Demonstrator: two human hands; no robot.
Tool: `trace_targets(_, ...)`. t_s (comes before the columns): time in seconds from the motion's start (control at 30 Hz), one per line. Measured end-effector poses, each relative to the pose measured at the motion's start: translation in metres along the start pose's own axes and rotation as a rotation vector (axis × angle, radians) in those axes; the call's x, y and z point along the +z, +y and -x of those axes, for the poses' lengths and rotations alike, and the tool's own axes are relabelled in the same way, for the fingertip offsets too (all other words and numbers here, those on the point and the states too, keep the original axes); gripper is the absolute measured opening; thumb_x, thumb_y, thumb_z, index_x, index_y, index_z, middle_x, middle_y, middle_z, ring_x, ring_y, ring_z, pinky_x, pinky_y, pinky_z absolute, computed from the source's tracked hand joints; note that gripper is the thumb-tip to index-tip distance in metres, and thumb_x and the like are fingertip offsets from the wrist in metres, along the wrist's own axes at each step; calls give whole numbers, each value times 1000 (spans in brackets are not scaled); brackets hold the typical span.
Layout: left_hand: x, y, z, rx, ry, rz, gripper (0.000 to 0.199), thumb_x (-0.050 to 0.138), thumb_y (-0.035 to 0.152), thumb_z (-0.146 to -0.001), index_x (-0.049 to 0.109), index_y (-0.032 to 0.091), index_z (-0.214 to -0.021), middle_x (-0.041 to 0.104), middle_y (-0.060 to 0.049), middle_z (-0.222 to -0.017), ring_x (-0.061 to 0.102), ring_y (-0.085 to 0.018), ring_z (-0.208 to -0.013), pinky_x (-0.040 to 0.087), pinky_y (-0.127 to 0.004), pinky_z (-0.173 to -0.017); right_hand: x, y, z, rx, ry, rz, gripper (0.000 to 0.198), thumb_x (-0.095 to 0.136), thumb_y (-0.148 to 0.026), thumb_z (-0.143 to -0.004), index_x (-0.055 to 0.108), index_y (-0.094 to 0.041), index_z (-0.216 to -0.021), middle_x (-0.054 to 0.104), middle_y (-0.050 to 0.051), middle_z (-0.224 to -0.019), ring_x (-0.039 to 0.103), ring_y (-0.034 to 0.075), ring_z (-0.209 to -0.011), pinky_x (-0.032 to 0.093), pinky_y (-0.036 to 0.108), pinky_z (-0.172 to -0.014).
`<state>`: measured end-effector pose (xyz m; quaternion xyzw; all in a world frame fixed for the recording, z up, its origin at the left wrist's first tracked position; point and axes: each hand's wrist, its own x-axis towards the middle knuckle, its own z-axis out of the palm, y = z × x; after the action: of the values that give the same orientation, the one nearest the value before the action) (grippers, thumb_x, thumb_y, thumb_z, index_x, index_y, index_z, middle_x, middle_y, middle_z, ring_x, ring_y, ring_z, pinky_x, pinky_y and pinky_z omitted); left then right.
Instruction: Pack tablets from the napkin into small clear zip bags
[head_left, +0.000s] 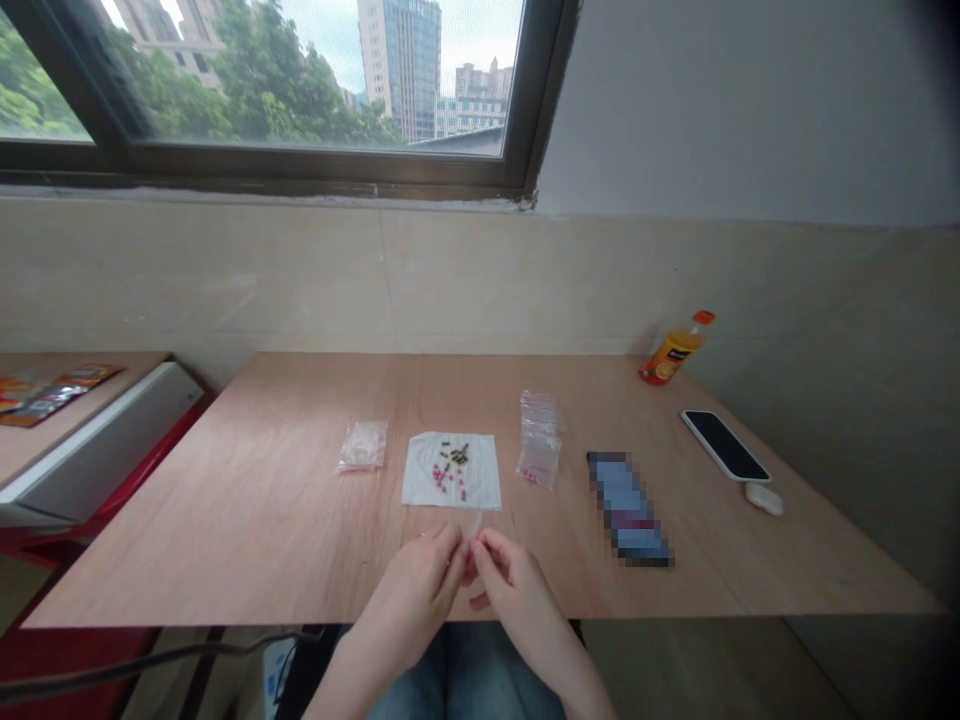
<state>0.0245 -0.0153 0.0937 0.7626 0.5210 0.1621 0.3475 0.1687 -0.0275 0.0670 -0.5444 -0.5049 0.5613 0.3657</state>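
Note:
My left hand (429,568) and my right hand (511,572) meet near the table's front edge, fingers pinched together. Between them they grip a small clear plastic bag (474,524), mostly hidden by the fingers. Just beyond lies a white tissue (415,482) carrying several pink pills (439,476) and several dark capsules (459,456). Right of the tissue, overlapping clear zip bags (538,428) lie in a row, with pink pills showing in the nearest one. To the left sits a small pile of clear plastic bags (364,444).
On the right lie a pixelated dark phone-like slab (630,510), a white-edged phone (724,445) and a small white case (764,498). An orange drink bottle (675,350) stands against the wall. The wooden table's (225,520) front edge runs close below my hands.

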Motion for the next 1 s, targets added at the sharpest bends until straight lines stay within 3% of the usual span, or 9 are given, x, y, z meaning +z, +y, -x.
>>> trace_targets(0.13,5,0,-3,60,74,-222,28,33,19,-95,53,19,-75,62,-4,-71,56,-19,-68,34,-29,-63,-1,5,-3,-6,-1,31,38,44,-51,-89,53,-18,-73,58,2,-70,58,15,-64,47,23,-53)
trace_targets(0.3,15,-1,-7,95,139,-369,28,35,16,-93,55,19,-75,61,-4,-65,58,-20,-63,32,-30,-62,-1,1,-4,-78,90,252,34,40,-39,-91,46,-19,-63,54,0,-59,50,13,-56,38,24,-55)
trace_targets(0.47,19,-6,-8,-11,138,-284,26,34,17,-92,52,20,-73,61,-5,-66,58,-19,-59,27,-27,-53,2,-5,-4,-69,152,426,31,40,-32,-88,45,-21,-60,56,2,-57,48,14,-53,30,26,-53)
trace_targets(0.67,13,-22,-10,-116,292,-15,25,42,26,-91,42,21,-67,54,0,-61,53,-15,-56,33,-23,-54,15,-2,1,7,219,516,29,44,-32,-84,40,-21,-57,51,1,-53,44,15,-52,24,27,-52)
trace_targets(0.8,15,-29,-9,-27,349,116,14,44,20,-88,48,20,-75,59,0,-73,57,-14,-63,42,-23,-60,18,1,-1,44,299,411,29,43,-34,-83,40,-22,-57,53,1,-55,48,16,-54,28,27,-54)
trace_targets(0.93,18,-28,-9,77,331,38,30,36,5,-83,62,20,-84,66,-8,-106,65,-18,-89,49,-28,-76,16,1,-2,30,320,349,31,42,-37,-84,41,-23,-57,54,2,-55,52,18,-54,32,27,-54)
trace_targets(1.0,17,-24,-10,65,301,-13,36,38,2,-80,67,21,-92,67,-10,-112,66,-21,-95,50,-32,-80,18,2,-1,23,330,332,32,43,-39,-84,42,-23,-57,55,3,-55,53,18,-55,33,27,-54)
